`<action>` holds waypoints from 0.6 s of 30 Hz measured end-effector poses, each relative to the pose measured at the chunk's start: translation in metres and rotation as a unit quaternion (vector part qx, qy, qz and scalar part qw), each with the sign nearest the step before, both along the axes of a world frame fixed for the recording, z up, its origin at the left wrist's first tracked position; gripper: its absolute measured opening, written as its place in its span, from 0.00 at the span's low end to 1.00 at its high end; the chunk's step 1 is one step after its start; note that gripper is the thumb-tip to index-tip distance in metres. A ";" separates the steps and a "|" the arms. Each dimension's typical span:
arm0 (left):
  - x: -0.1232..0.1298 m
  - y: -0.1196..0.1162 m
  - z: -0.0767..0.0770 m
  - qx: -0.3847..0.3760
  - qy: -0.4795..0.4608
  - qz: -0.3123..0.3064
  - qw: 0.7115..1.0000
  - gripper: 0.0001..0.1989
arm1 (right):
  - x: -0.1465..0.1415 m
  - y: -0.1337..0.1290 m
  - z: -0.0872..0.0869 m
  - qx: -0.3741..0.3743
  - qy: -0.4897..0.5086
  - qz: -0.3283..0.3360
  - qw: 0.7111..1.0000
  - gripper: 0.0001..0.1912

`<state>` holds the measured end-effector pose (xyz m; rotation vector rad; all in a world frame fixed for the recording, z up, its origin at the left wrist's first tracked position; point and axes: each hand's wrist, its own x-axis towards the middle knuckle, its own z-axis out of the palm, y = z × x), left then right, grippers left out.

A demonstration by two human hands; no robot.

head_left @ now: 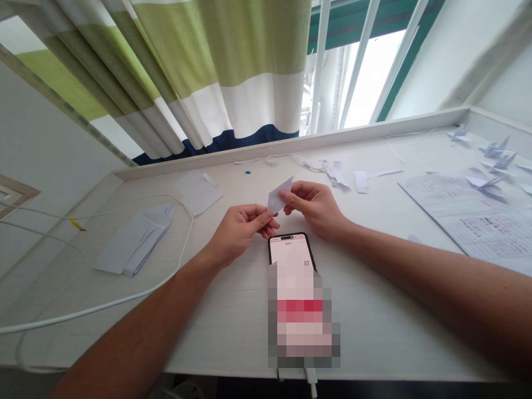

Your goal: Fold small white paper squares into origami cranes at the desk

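A small piece of folded white paper (279,195) is held up between both hands, above the white desk. My left hand (245,227) pinches its lower corner between thumb and fingers. On the paper's right side, my right hand (313,205) grips it, with the thumb lying across its face. Just below the hands lies a phone (288,249), screen up, its lower part pixelated, with a white cable at its bottom end.
Folded sheets (137,238) and a flat sheet (199,191) lie left, near a white cable (178,260). Paper scraps (334,172) lie behind the hands. A written sheet (469,213) and several folded paper figures (496,160) are at right. A curtain (249,66) hangs behind.
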<state>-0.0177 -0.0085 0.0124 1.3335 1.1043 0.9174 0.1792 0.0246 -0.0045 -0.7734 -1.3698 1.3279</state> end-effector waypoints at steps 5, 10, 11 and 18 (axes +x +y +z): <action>-0.001 -0.001 0.003 0.001 -0.012 -0.004 1.000 0.18 | 0.000 -0.002 -0.002 0.004 -0.063 0.046 0.997 0.26; -0.001 -0.001 0.003 0.003 -0.011 -0.019 1.000 0.19 | -0.001 -0.005 0.000 0.029 -0.104 0.055 0.993 0.28; 0.000 -0.001 0.003 0.007 -0.009 -0.020 1.000 0.19 | 0.000 -0.006 0.001 0.030 -0.106 0.056 0.992 0.29; -0.001 -0.001 0.004 0.036 0.009 -0.029 0.999 0.19 | 0.000 -0.005 -0.001 0.030 -0.112 0.030 0.993 0.30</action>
